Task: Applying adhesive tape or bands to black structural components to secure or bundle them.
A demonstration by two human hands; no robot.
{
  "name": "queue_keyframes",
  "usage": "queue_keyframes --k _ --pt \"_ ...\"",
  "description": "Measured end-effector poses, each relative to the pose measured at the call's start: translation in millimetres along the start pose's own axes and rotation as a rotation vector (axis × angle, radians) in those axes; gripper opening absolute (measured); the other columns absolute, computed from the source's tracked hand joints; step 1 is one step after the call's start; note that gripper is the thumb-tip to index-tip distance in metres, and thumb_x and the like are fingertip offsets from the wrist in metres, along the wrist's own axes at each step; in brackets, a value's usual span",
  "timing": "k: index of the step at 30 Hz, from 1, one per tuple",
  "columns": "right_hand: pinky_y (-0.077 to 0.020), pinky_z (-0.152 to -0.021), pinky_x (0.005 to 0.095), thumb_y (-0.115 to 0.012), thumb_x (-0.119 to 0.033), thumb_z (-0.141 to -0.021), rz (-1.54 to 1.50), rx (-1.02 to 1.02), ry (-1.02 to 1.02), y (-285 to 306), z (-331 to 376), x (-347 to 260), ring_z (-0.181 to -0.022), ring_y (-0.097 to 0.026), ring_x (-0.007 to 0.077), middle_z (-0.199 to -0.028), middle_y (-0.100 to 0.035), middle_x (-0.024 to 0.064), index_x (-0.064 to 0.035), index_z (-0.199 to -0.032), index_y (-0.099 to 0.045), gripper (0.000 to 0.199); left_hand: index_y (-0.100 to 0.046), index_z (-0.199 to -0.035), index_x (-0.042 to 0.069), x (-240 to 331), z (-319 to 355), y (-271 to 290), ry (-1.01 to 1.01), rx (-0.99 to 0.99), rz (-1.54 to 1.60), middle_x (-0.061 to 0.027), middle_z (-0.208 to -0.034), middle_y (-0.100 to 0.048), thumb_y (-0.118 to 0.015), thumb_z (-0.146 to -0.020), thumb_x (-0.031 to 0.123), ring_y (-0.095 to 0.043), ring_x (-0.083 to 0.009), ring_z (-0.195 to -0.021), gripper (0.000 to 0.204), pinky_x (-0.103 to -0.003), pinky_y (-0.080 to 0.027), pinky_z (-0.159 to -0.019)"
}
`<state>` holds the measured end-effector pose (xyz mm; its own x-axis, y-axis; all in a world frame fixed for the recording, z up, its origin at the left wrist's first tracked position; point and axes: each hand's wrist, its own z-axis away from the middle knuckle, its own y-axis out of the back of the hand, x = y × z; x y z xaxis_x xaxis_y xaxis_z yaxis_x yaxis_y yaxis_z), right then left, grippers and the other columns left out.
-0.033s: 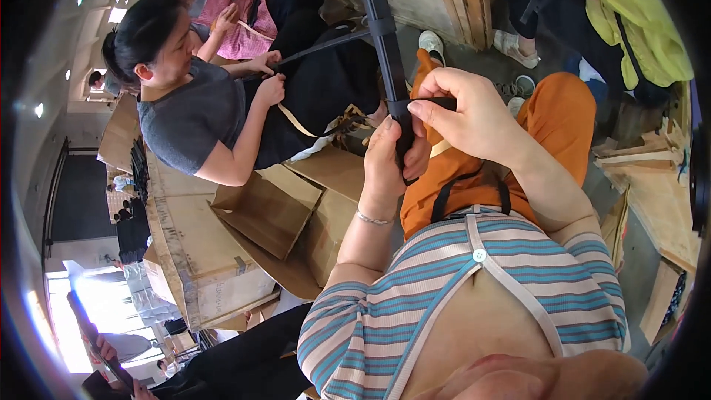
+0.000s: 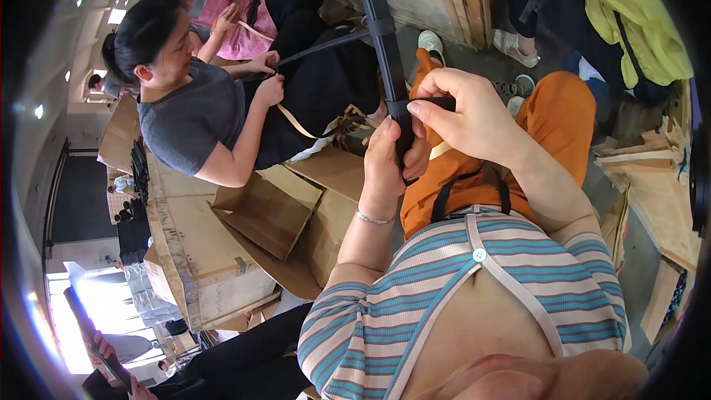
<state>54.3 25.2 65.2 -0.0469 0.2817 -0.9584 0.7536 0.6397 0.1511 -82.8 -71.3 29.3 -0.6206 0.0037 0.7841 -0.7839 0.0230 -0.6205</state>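
A long black bar (image 2: pixel 376 11) runs from the top edge down to my hands, above my orange trousers. Its lower end is wrapped in the fingers of my left hand (image 2: pixel 384 154), with the thumb pressed on the near side. Around the bar, just above that thumb, goes a black strap (image 2: pixel 398 107). My right hand (image 2: pixel 474 115) pinches the strap's free part between thumb and fingers, out to the right of the bar. A second black band (image 2: pixel 382 27) circles the bar farther up.
An open cardboard box (image 2: pixel 278 211) lies left of my arm, beside a wooden crate (image 2: pixel 215 281). A co-worker in a grey shirt (image 2: pixel 185 115) sits at the left, both hands on a black strap. Wooden panels (image 2: pixel 659 211) stand at the right; another person's yellow garment (image 2: pixel 629 15) hangs above.
My hands, the bar and the strap keep their places. At the lower left, the long dark piece in another person's hands has shifted slightly.
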Motion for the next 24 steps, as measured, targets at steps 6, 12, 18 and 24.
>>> queue_keyframes --k 6,12,18,24 --pt "-0.0436 -0.059 0.0292 -0.064 -0.009 -0.074 0.142 0.085 0.032 -3.0 1.8 3.7 -0.065 -0.057 0.0209 -0.072 -0.058 0.0106 0.0013 -0.076 -0.058 0.012 -0.045 -0.086 0.005 -6.3 -1.4 -0.4 0.003 0.094 -0.034 0.0001 -0.048 -0.035 -0.037 -0.093 0.041 -0.028 -0.0082 -0.035 0.038 -0.021 -0.022 -0.033" --pt "-0.0416 -0.056 0.0298 -0.064 -0.011 -0.073 0.188 0.128 0.037 -5.9 2.2 4.6 -0.06 -0.055 0.0207 -0.069 -0.056 0.0097 0.0005 -0.072 -0.058 0.013 -0.043 -0.079 0.007 -9.7 -6.6 -10.0 -0.046 0.209 -0.213 0.0009 -0.047 -0.035 -0.03 -0.095 0.043 -0.027 -0.0071 -0.035 0.042 -0.02 -0.022 -0.033" --pt "-0.0407 -0.055 0.0293 -0.064 -0.01 -0.073 0.13 0.101 0.014 -3.2 5.4 6.5 -0.058 -0.053 0.0205 -0.066 -0.054 0.0098 0.0006 -0.07 -0.057 0.013 -0.044 -0.078 0.006 -7.1 -6.1 -9.2 -0.073 0.199 -0.373 0.0009 -0.047 -0.035 -0.031 -0.094 0.047 -0.027 -0.0068 -0.035 0.046 -0.021 -0.021 -0.033" --pt "-0.0392 -0.051 0.0297 -0.063 -0.008 -0.072 0.251 0.221 0.215 -10.1 6.9 0.8 -0.056 -0.052 0.0204 -0.062 -0.051 0.0103 0.0005 -0.069 -0.054 0.012 -0.045 -0.076 0.005 -8.4 -4.5 -8.2 -0.058 0.22 -0.388 0.0014 -0.047 -0.035 -0.032 -0.094 0.047 -0.028 -0.007 -0.035 0.048 -0.021 -0.021 -0.034"
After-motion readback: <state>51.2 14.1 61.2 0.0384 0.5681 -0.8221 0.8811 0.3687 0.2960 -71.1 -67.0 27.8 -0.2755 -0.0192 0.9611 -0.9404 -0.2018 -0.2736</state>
